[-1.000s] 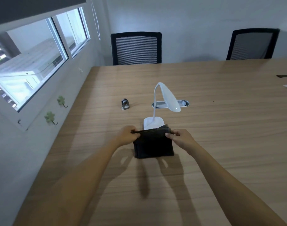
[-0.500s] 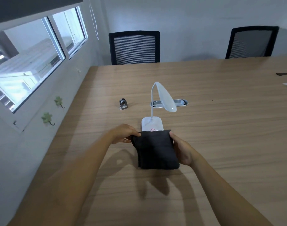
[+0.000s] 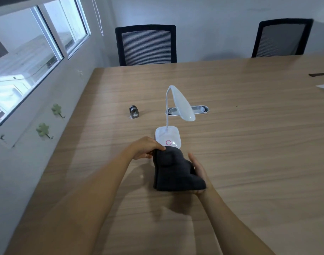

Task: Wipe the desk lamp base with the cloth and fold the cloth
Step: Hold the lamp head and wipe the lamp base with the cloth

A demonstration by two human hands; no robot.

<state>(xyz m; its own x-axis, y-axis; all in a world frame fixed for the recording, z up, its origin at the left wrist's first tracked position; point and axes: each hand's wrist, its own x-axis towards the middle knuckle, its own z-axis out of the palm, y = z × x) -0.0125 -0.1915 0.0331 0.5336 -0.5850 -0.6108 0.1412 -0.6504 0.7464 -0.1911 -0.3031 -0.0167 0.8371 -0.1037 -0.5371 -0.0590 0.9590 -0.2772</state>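
A dark grey cloth point(image 3: 174, 172), folded into a thick bundle, sits on the wooden table point(image 3: 249, 144) just in front of the white desk lamp base point(image 3: 168, 137). The lamp's curved neck and white head point(image 3: 183, 105) lean to the right above the base. My left hand point(image 3: 144, 148) pinches the cloth's far left corner. Against the cloth's right side lies my right hand point(image 3: 199, 172), palm cupped under its edge, fingers partly hidden by the fabric. The cloth's far edge touches the front of the lamp base.
A small metal object point(image 3: 134, 112) stands left of the lamp. A metal cable grommet point(image 3: 199, 109) is set into the table behind the lamp. Two black mesh chairs point(image 3: 146, 45) point(image 3: 282, 37) stand at the far edge. The wall with windows point(image 3: 28, 52) runs along the left.
The flat cloth has been folded over into a thicker, narrower bundle. My right hand has slid down its right side to cup it, and the lamp base shows more.
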